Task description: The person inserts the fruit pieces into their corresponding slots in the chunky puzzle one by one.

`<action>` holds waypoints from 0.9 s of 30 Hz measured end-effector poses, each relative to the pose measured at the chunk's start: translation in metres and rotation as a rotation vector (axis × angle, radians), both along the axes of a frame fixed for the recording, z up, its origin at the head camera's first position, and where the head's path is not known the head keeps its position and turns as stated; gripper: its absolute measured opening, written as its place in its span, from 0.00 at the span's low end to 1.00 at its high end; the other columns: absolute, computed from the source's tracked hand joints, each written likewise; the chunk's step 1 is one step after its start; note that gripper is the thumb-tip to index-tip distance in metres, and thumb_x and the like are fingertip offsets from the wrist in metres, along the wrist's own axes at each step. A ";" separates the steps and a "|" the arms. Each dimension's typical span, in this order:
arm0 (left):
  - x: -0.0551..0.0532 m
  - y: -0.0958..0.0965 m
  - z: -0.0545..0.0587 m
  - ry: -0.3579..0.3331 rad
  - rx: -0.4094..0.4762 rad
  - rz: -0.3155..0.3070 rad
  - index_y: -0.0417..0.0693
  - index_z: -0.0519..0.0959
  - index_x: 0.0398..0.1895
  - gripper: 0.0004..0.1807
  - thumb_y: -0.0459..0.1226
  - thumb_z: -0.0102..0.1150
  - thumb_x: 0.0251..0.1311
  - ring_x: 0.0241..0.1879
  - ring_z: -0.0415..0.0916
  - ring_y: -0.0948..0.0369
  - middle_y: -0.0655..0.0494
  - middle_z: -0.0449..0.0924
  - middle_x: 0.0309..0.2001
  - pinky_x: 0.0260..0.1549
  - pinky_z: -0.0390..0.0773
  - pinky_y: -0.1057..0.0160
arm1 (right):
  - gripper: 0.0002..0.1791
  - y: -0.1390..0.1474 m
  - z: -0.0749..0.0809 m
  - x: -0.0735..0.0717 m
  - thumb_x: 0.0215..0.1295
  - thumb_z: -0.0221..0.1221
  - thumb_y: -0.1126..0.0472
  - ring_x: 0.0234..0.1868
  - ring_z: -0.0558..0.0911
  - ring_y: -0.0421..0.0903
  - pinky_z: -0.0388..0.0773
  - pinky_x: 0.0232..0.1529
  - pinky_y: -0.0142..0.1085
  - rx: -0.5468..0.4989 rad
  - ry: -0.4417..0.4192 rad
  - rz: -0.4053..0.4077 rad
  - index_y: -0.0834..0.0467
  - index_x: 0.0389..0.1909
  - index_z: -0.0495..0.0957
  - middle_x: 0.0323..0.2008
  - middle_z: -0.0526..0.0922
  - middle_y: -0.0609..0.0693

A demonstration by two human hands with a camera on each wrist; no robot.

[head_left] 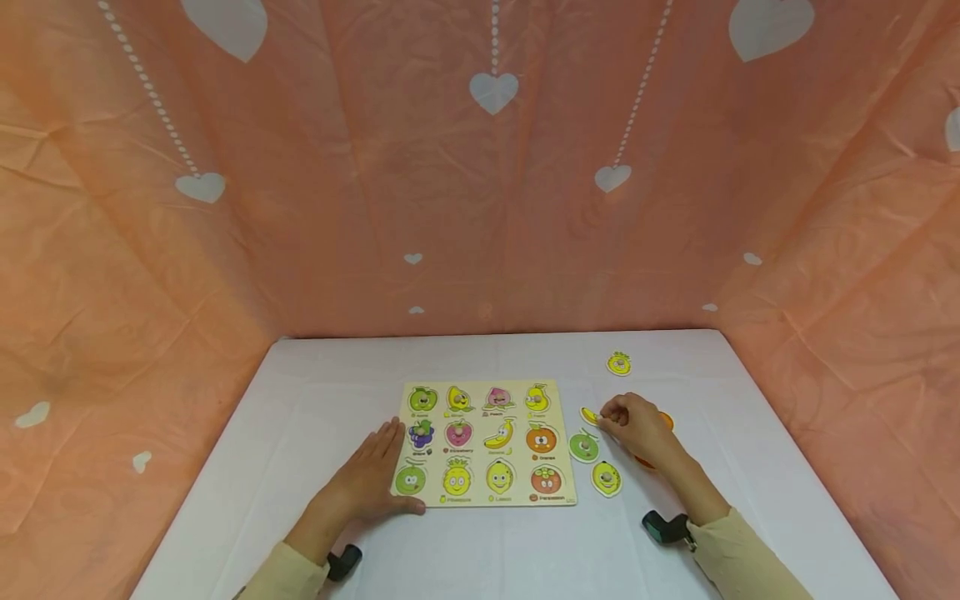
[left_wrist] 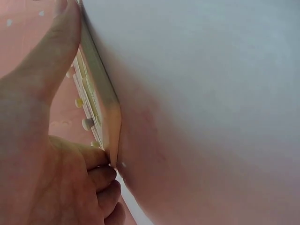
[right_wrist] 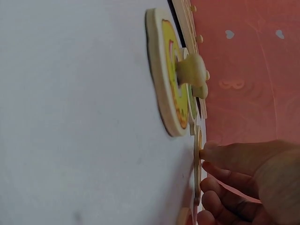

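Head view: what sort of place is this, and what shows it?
Probably a small draped activity booth: heart-patterned orange cloth hangs on three sides of a white tabletop, where a fruit puzzle board lies.

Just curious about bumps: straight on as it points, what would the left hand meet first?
The puzzle board, which the left hand touches; past its edge, probably the green apple, though height is hard to judge.
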State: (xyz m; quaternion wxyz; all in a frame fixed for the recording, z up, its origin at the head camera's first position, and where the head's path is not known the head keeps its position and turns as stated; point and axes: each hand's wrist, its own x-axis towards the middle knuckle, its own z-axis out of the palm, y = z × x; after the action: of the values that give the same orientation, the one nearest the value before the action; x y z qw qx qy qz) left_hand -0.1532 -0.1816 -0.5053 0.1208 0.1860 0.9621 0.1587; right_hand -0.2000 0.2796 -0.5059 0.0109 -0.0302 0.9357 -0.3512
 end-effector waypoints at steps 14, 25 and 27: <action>0.001 0.001 -0.001 0.003 0.004 0.001 0.24 0.49 0.83 0.76 0.65 0.81 0.47 0.85 0.45 0.38 0.29 0.46 0.84 0.84 0.49 0.40 | 0.09 -0.003 -0.004 -0.002 0.67 0.74 0.63 0.37 0.75 0.48 0.72 0.36 0.35 0.015 -0.008 -0.024 0.62 0.40 0.83 0.34 0.77 0.51; 0.003 0.003 0.005 -0.013 0.017 0.018 0.24 0.50 0.82 0.76 0.63 0.82 0.47 0.85 0.45 0.38 0.29 0.47 0.84 0.84 0.50 0.40 | 0.09 -0.006 -0.004 -0.003 0.67 0.73 0.63 0.37 0.75 0.48 0.73 0.36 0.34 0.014 -0.002 -0.030 0.62 0.41 0.83 0.34 0.77 0.51; 0.003 0.003 0.005 -0.015 0.021 0.020 0.24 0.50 0.83 0.76 0.63 0.82 0.47 0.85 0.45 0.38 0.29 0.47 0.84 0.84 0.50 0.40 | 0.09 -0.006 -0.004 -0.003 0.68 0.73 0.62 0.37 0.75 0.48 0.73 0.36 0.34 0.010 -0.006 -0.037 0.62 0.41 0.83 0.35 0.77 0.51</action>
State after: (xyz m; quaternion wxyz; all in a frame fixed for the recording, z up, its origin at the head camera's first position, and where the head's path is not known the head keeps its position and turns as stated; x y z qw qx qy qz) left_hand -0.1505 -0.1782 -0.5000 0.1243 0.1765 0.9613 0.1714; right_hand -0.2028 0.2733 -0.5094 0.0072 -0.0117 0.9379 -0.3467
